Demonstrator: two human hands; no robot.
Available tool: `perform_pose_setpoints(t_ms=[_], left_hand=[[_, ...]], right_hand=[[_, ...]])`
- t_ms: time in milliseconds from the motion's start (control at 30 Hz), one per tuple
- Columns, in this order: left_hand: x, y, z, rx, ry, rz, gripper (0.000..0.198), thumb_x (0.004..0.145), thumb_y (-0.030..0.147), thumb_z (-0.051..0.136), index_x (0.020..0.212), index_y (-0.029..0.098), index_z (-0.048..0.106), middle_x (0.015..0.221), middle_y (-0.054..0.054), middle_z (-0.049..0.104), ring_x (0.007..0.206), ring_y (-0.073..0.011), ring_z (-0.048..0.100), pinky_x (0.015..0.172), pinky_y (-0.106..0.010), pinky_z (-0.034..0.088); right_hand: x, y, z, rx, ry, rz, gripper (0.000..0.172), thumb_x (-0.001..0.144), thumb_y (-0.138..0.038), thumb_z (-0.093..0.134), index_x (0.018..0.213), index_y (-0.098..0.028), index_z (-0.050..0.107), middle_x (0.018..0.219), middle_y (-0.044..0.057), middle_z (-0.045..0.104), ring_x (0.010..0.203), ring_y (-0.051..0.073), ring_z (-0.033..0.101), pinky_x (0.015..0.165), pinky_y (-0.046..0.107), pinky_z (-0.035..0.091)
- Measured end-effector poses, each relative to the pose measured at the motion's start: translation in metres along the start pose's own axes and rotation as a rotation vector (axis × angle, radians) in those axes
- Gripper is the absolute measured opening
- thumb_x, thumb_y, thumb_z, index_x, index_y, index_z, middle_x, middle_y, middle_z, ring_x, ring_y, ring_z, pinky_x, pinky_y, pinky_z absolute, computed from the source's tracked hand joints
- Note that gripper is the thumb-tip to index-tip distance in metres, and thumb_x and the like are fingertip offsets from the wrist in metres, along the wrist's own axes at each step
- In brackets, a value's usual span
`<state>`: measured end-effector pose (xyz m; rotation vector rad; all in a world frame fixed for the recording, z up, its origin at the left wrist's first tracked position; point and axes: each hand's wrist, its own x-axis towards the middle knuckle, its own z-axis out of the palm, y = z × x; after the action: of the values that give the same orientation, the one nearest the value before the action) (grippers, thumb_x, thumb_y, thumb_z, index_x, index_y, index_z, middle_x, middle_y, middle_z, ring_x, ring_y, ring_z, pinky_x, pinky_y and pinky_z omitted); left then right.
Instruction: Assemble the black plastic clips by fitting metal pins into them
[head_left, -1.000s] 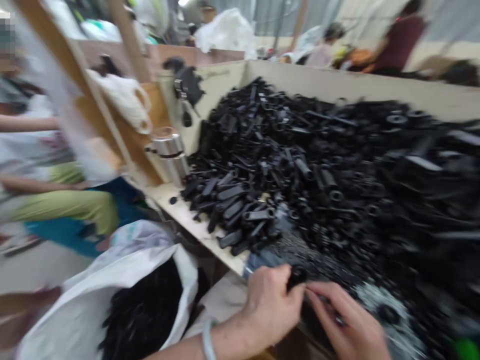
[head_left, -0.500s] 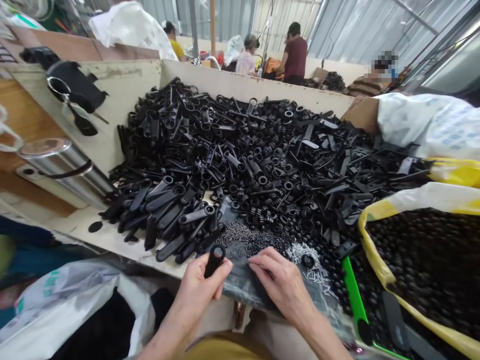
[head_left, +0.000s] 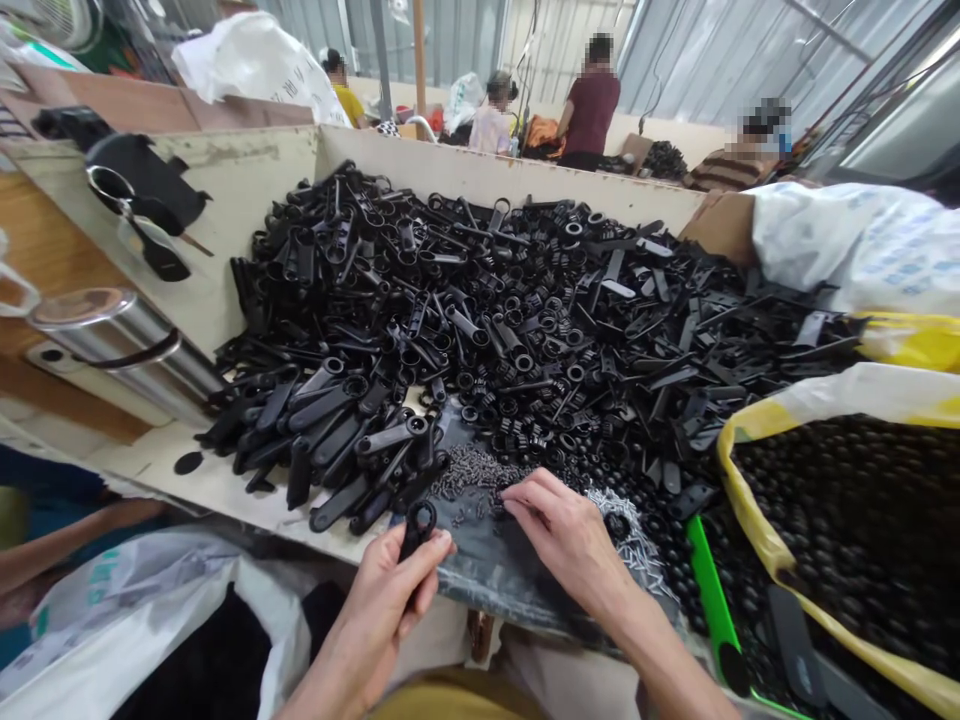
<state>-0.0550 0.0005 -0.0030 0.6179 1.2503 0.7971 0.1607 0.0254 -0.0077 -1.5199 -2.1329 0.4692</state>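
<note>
My left hand (head_left: 390, 590) is wrapped round a black plastic part with a ring-shaped end (head_left: 421, 517), its ring standing up above the thumb. To the right, my right hand (head_left: 566, 530) has thumb and fingertips pinched together at the edge of a small heap of tiny black pieces (head_left: 517, 478); what lies between them is hidden. Beside that heap are small grey metal pieces (head_left: 469, 468), and silver pins (head_left: 637, 545) lie just past my right hand. All these rest on a dark worn board (head_left: 487, 565).
A large pile of black plastic parts (head_left: 450, 290) fills the bin behind. Finished-looking black handles (head_left: 337, 440) lie at left by a steel flask (head_left: 127, 330). At right stand a green strip (head_left: 712, 590) and a yellow-edged sack (head_left: 757, 510). Another person's arm (head_left: 67, 545) shows at far left.
My right hand has moved slightly up to the small black pieces. The part in my left hand has turned, showing its ring more openly. Another person's arm has come in at far left.
</note>
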Motion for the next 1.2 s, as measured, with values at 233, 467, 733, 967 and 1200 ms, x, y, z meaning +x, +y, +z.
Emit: perform_pose_setpoints(t_ms=[233,467,733,967,1200], left_hand=[[0.001,-0.003,0.001,-0.046,0.034,-0.063,0.052,0.065,0.061,0.086,0.082,0.018,0.061,0.045,0.012,0.041,0.046,-0.0054,0.026,0.042,-0.018,0.011],[-0.003,-0.004,-0.004,-0.188,0.043,-0.109,0.049,0.061,0.054,0.089,0.081,0.017,0.064,0.046,0.009,0.047,0.045,-0.0044,0.027,0.042,-0.018,0.012],[-0.005,-0.005,-0.005,-0.16,0.001,-0.081,0.048,0.063,0.054,0.09,0.081,0.017,0.064,0.046,0.011,0.044,0.045,-0.0044,0.025,0.041,-0.017,0.014],[-0.003,-0.008,0.003,-0.112,-0.026,-0.073,0.05,0.063,0.056,0.09,0.079,0.019,0.06,0.046,0.011,0.043,0.045,-0.005,0.024,0.04,-0.017,0.014],[-0.011,-0.005,0.005,-0.143,-0.03,-0.071,0.051,0.063,0.056,0.091,0.081,0.018,0.062,0.046,0.011,0.042,0.047,-0.0052,0.025,0.043,-0.018,0.015]], right_hand=[[-0.007,0.0,0.012,-0.209,-0.082,-0.041,0.019,0.106,-0.022,0.053,0.098,-0.024,0.071,0.095,0.001,0.069,0.072,0.017,0.071,0.062,0.027,0.048],[-0.004,-0.004,0.013,-0.23,-0.062,-0.08,0.019,0.104,-0.018,0.054,0.097,-0.023,0.07,0.093,0.001,0.069,0.07,0.018,0.071,0.06,0.029,0.046],[-0.038,-0.004,0.007,-0.049,-0.016,-0.02,0.036,0.113,-0.035,0.039,0.097,-0.024,0.069,0.089,0.002,0.068,0.072,0.017,0.071,0.063,0.026,0.049],[-0.055,0.001,0.016,-0.125,0.017,-0.061,0.044,0.114,-0.037,0.033,0.103,-0.02,0.072,0.089,0.005,0.07,0.068,0.017,0.071,0.061,0.027,0.047],[-0.036,-0.029,0.009,0.578,0.081,0.186,0.023,0.101,-0.038,0.062,0.091,-0.024,0.078,0.08,0.001,0.067,0.065,0.015,0.057,0.058,0.024,0.041]])
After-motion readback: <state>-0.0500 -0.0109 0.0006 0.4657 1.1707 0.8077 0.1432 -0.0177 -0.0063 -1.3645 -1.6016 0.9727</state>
